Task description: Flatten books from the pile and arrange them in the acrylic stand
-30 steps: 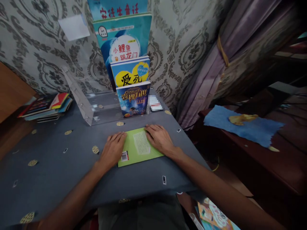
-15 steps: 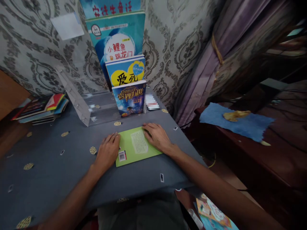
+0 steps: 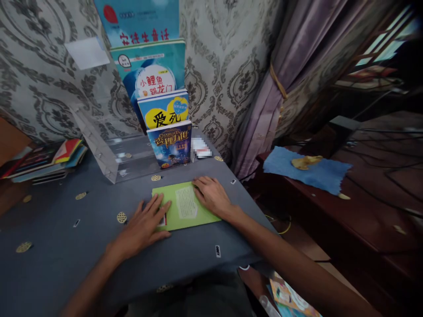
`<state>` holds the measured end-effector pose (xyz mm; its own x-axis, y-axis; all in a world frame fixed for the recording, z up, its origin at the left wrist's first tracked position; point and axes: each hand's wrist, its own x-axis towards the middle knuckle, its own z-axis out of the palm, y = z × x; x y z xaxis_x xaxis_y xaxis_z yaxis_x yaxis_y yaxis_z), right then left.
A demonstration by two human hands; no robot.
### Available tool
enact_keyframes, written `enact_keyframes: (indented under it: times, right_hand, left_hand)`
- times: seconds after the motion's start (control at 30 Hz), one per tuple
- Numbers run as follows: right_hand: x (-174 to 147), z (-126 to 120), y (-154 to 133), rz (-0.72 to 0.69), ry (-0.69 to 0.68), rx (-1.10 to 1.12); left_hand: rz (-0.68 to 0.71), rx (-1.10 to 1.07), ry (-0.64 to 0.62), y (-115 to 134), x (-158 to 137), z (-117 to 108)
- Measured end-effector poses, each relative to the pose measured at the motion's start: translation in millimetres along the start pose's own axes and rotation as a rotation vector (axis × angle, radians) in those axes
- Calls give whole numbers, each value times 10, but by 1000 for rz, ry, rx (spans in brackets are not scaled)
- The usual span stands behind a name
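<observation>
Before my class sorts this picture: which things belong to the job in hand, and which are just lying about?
In hand:
- green book, touched by both the left hand and right hand

Apparently apart, untouched:
- upright books
- clear stand
- stacked books
- blue cloth

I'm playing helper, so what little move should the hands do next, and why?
Maybe curl the left hand around the near left corner of the green book. The book lies flat on the table; that hand's fingers spread over its left side, with the thumb by its near edge, while the right hand lies over its right side.
</observation>
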<state>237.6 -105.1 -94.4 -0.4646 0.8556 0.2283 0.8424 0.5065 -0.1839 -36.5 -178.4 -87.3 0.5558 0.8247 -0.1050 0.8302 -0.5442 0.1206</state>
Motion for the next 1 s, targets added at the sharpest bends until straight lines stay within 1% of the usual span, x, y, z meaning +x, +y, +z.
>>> enact_keyframes:
  times: [0.1, 0.23, 0.33, 0.43, 0.6, 0.8, 0.87, 1.0]
  right_hand:
    - [-185, -43, 7, 44, 14, -80]
    - [-602, -66, -43, 104, 85, -158]
    - [-874, -55, -109, 83, 156, -149]
    - [-985, -44, -145, 60, 211, -103]
    - [-898, -76, -114, 62, 226, -77]
    - [-617, -143, -28, 94, 174, -103]
    - [-481, -152, -33, 60, 141, -77]
    - [-160, -133, -131, -109, 38, 64]
  left_hand:
    - [31, -33, -11, -47, 91, -133]
    - [38, -35, -7, -18, 277, -237]
    - [12, -36, 34, 30, 430, -208]
    - [5, -58, 86, 45, 543, -121]
    - [34, -24, 149, 12, 572, 17]
    - [69, -46, 266, -30, 542, 152]
    - [88, -68, 309, -54, 550, 201]
    - [115, -124, 392, -90, 571, 283]
